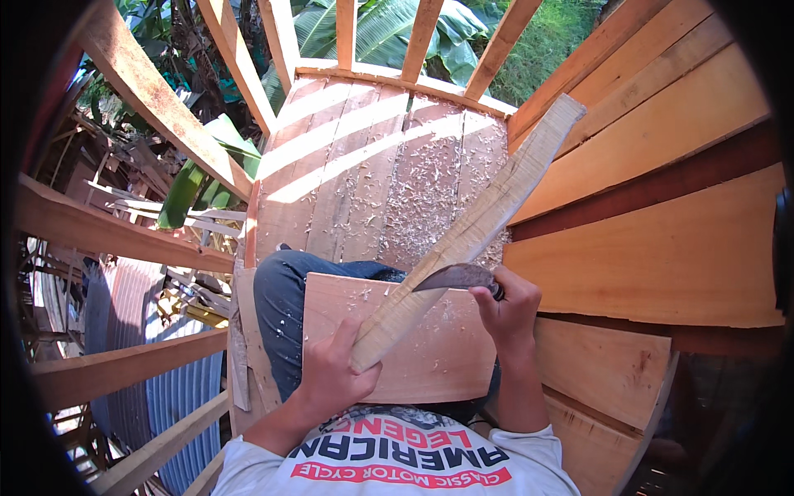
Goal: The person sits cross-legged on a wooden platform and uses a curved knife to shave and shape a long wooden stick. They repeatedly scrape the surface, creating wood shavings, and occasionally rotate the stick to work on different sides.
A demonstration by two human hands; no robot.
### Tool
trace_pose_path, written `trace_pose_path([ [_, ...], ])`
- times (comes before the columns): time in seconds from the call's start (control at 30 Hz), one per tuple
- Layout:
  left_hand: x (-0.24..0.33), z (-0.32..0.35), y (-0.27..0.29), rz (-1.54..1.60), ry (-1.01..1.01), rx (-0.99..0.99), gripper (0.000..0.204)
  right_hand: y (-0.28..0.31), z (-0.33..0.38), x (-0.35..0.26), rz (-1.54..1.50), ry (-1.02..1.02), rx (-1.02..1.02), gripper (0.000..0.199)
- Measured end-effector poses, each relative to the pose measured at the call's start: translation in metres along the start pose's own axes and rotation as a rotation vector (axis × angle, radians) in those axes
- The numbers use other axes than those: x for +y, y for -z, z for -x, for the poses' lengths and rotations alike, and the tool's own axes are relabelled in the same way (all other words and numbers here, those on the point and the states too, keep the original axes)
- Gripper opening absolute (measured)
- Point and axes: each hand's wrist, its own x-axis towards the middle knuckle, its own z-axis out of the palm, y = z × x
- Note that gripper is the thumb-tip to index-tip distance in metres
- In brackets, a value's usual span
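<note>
Grips strip point(496, 207) slantwise over board point(430, 347) in left hand point(335, 364), with fingers closed round near end. Holds knife point(455, 277) in right hand point(511, 307), with fingers likewise closed, blade over strip by board's far edge. Looks partly whittled, from shavings point(430, 198) beyond board; probably needs more paring.

Most of the handle point(497, 291) on the curved knife point(453, 278) is buried in the right hand point(510, 308). Left hand point(332, 365) covers a bit of the wood strip's point(488, 205) lower end. Flat board point(422, 355) hides a lot of the jeans point(279, 310). Shirt point(397, 465) runs off the bottom, big green leaves point(318, 41) get chopped up top. Black thing point(782, 252) at far right's cut off, can't tell what it is. Shavings point(422, 194) in the upper middle are too tiny to count.
</note>
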Motion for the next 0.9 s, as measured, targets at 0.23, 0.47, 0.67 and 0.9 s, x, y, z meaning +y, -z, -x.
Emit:
trace_pose_path([
  [0.23, -0.008, 0.023, 0.0, 0.034, 0.076, -0.003, 0.047, 0.004, 0.008, 0.005, -0.014, -0.131, -0.071, 0.059],
  [0.47, -0.003, 0.024, 0.007, 0.072, 0.104, -0.003, 0.045, -0.003, 0.006, -0.008, 0.102, 0.01, -0.086, 0.062],
  [0.67, -0.009, 0.035, 0.01, 0.117, 0.093, -0.014, 0.044, 0.024, -0.005, 0.051, 0.079, -0.372, 0.075, 0.065],
  [0.9, -0.005, 0.023, 0.007, 0.132, 0.11, -0.009, 0.041, 0.001, 0.035, -0.003, -0.126, -0.106, -0.058, 0.063],
])
